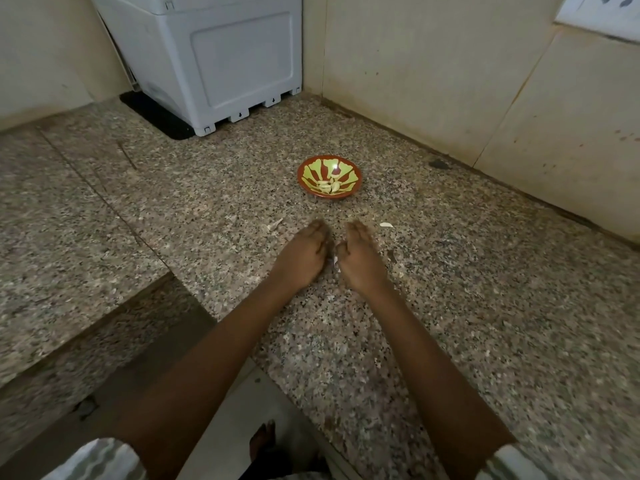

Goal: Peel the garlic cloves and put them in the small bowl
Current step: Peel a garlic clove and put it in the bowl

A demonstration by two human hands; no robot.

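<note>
On the speckled counter, close by: left hand and right hand side by side, fingers curled, both pinching a small white garlic clove between them. Just past them, a loose clove to the right and a bit of peel to the left. Farther back, the small bowl with peeled cloves inside. At the very back, a white box.

buried between left hand and right hand: garlic clove, grip unreadable | blurred: fingertips | too tiny to count: cloves in small bowl | cropped by top edge: white appliance
</note>
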